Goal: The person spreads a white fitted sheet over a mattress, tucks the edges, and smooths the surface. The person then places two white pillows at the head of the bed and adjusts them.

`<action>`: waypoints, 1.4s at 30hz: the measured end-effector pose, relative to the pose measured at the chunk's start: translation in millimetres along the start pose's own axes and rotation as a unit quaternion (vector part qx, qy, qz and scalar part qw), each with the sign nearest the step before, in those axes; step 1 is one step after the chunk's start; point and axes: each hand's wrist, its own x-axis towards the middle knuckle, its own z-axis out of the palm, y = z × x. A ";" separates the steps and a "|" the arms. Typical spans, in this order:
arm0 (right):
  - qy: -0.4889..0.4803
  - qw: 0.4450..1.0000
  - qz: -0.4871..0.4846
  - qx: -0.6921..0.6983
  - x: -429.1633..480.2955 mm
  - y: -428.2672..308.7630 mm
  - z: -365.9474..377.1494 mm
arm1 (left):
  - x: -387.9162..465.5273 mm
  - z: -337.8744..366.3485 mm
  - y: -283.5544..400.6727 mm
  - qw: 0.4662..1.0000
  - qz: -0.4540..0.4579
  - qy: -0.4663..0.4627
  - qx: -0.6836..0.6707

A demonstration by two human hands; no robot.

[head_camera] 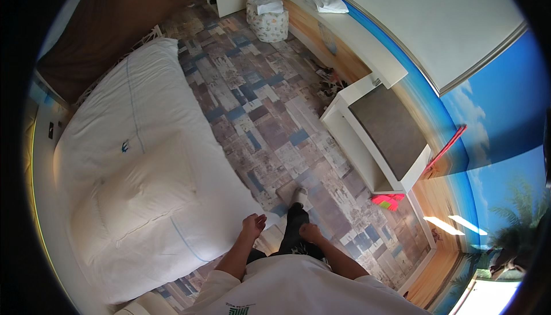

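Observation:
Both hands are in front of my body, above the floor beside a bed. My left hand (254, 224) is near the edge of the white bed cover (224, 224), with its fingers loosely curled; no object shows in it. My right hand (310, 232) hangs over my dark-trousered leg, its fingers curled in and its palm hidden, so I cannot tell if it holds anything. On the bed to the left lie white pillows (150, 185). The cover has thin blue lines and a small blue bird-like emblem.
A white luggage bench (383, 130) with a dark top stands right, near a pink-red stick (445, 149) and a bright pink cloth (388, 201). A patterned pouf (267, 24) bears folded white cloth. White linens (323, 0) lie on the wall shelf. Shoes (329, 80) sit below it.

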 end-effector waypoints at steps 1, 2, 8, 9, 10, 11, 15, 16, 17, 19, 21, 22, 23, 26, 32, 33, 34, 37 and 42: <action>-0.030 0.999 0.003 0.018 11.1 17.9 -20.4 | 5.7 23.0 -6.3 0.999 0.009 0.025 0.024; -0.067 0.997 0.022 0.026 25.3 35.1 -42.8 | 11.6 48.0 -11.3 0.996 -0.007 0.039 0.086; -0.046 0.993 0.080 0.074 134.4 131.3 -192.2 | 25.8 179.6 -28.5 0.889 0.102 0.041 0.445; -0.002 0.983 0.134 0.129 149.4 140.1 -213.1 | 30.4 202.4 -21.9 0.867 0.122 0.029 0.483; 0.036 0.983 0.109 0.141 167.5 147.0 -234.6 | 32.8 219.3 -14.0 0.874 0.143 0.005 0.465; 0.042 0.978 0.133 0.153 183.0 150.4 -252.8 | 37.5 235.3 -1.7 0.868 0.157 -0.012 0.470; 0.084 0.964 0.141 0.207 236.7 133.7 -299.7 | 55.3 272.4 51.9 0.921 0.171 -0.009 0.350; 0.074 0.977 0.083 0.180 246.9 125.0 -306.1 | 59.2 275.4 65.0 0.946 0.155 0.025 0.284; 0.047 0.987 0.054 0.146 258.3 114.6 -311.0 | 64.9 277.8 80.0 0.962 0.143 0.054 0.224; -0.021 0.973 0.029 0.226 281.7 88.7 -314.4 | 82.2 283.0 115.2 0.987 0.096 0.103 0.082; -0.035 0.979 -0.048 0.195 307.4 67.9 -318.4 | 105.2 289.0 143.0 0.987 0.080 0.135 0.037; -0.055 0.980 -0.068 0.179 323.3 59.9 -321.5 | 118.8 294.1 157.3 0.983 0.087 0.147 0.059; -0.080 0.979 -0.078 0.169 342.4 51.8 -324.9 | 136.1 304.9 176.5 0.978 0.091 0.166 0.086; -0.071 0.980 -0.060 0.174 405.9 36.0 -339.0 | 177.7 345.0 241.2 0.972 0.060 0.116 0.193; 0.004 0.987 0.012 0.158 568.1 -3.5 -421.5 | 190.5 468.4 397.5 0.923 0.131 0.134 0.337; 0.020 0.981 0.069 0.181 593.5 -20.9 -438.2 | 187.8 492.4 427.6 0.927 0.147 0.116 0.324; 0.043 0.976 0.015 0.214 617.7 -37.0 -458.6 | 185.0 515.8 453.4 0.933 0.158 0.101 0.308; 0.091 0.968 -0.038 0.232 680.5 -95.7 -513.7 | 174.5 581.6 516.2 0.943 0.185 0.075 0.267; 0.116 0.971 -0.194 0.083 760.9 -178.2 -548.5 | 183.6 659.8 585.1 0.966 0.195 -0.014 0.168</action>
